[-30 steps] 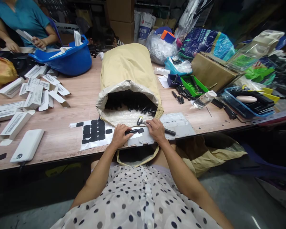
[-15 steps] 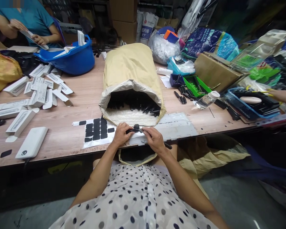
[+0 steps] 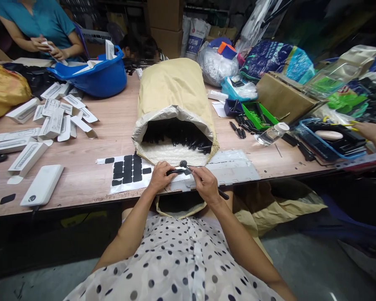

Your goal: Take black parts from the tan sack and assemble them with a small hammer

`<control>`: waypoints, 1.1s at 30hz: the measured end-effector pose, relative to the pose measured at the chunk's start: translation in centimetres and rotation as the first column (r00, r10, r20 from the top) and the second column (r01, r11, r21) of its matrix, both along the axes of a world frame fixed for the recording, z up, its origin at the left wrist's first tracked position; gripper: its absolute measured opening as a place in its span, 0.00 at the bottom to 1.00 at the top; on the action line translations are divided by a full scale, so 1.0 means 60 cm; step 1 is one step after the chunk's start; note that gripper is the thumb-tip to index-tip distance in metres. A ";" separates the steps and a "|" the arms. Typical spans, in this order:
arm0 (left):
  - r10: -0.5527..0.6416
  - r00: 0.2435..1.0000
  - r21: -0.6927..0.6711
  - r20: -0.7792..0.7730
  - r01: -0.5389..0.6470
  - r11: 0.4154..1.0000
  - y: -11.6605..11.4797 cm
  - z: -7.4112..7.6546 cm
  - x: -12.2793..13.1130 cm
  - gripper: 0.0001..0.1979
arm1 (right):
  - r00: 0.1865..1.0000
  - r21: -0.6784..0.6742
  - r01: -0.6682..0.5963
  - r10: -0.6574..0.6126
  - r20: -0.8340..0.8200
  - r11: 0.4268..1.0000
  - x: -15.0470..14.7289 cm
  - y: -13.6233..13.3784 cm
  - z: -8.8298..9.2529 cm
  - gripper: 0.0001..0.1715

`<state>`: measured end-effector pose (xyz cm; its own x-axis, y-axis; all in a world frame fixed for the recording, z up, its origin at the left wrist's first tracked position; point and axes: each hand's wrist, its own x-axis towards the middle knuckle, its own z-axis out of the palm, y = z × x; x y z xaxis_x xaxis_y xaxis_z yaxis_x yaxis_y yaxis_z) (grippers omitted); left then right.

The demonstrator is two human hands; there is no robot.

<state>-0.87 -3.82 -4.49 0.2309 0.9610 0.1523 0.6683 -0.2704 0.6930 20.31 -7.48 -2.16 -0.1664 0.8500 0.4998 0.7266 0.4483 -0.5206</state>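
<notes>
At the table's front edge, my left hand [image 3: 161, 177] is closed on a slim black piece [image 3: 174, 171] that points to the right. My right hand [image 3: 206, 183] grips a hammer-like tool [image 3: 183, 163] with a round black head, a thin metal shaft and a dark handle end showing below the wrist. That head is just above the black piece's right end. Beneath both hands lies a grey-white board [image 3: 235, 165]. Straight ahead, a yellowish sack [image 3: 172, 85] lies with its mouth towards me, many slim black pieces [image 3: 194, 142] inside. Fingers partly hide what each hand grips.
Left are a sheet of black stickers [image 3: 144, 184], a white power bank [image 3: 42, 186], white boxes [image 3: 52, 123] and a blue basin [image 3: 97, 79]. Right are a green tray [image 3: 274, 121], a bottle [image 3: 271, 134] and a co-worker's hand [image 3: 371, 131]. Another open sack [image 3: 180, 215] is below the edge.
The tool's head has lifted slightly up and right from the black piece, my right hand shifting with it. My left hand stays nearly in place. The co-worker's hands at the back left have moved.
</notes>
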 end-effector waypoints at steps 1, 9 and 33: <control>0.001 1.000 -0.003 0.003 -0.001 1.000 0.000 0.000 0.000 0.06 | 1.000 0.009 0.002 -0.002 0.001 1.000 0.002 -0.001 0.001 0.18; 0.011 1.000 -0.013 0.008 -0.011 1.000 -0.002 0.004 0.002 0.06 | 0.999 0.017 0.029 -0.029 0.017 0.999 0.009 -0.004 -0.009 0.17; -0.121 0.992 0.006 -0.024 0.121 0.993 -0.035 0.028 0.004 0.06 | 0.953 0.029 0.112 -0.115 0.280 0.993 0.035 0.094 -0.063 0.13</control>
